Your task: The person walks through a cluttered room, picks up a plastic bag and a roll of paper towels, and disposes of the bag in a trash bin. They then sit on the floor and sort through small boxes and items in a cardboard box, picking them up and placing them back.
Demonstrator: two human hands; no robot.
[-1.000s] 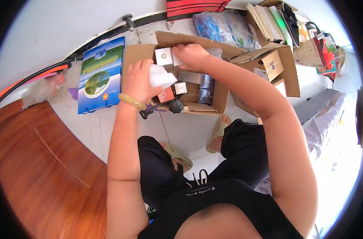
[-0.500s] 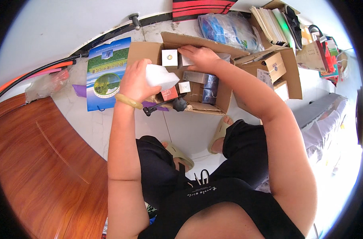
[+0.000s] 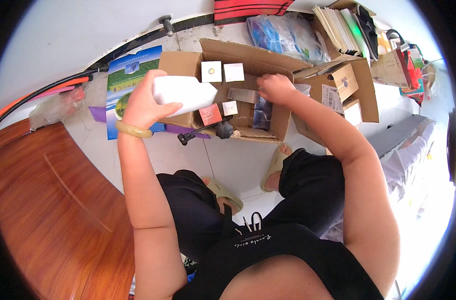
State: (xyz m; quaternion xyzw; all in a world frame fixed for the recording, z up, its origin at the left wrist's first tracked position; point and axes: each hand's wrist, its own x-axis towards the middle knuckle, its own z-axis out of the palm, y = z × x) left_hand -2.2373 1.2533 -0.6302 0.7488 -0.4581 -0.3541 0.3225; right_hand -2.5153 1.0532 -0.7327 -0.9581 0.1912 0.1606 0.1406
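Head view: note left hand point(image 3: 144, 104) wide around white block point(image 3: 184, 95), right hand point(image 3: 276, 89) half-curled, hold unclear; avoid slack grip, risking drop onto red box point(image 3: 210, 114) beside left hand.

The floor point(image 3: 190, 157) was of pale, glossy tiles, faintly veined and crossed by thin dark joints. On it stood an open cardboard box point(image 3: 258, 54) with its flaps spread, and just to the right a second cardboard box point(image 3: 364, 95). A blue-and-green printed bag point(image 3: 130, 76) was beside the first one's left flap, its exact tilt unclear. A clear plastic bag point(image 3: 283, 37) lay behind, near the wall, and two pale green slippers point(image 3: 231, 198) rested in front.
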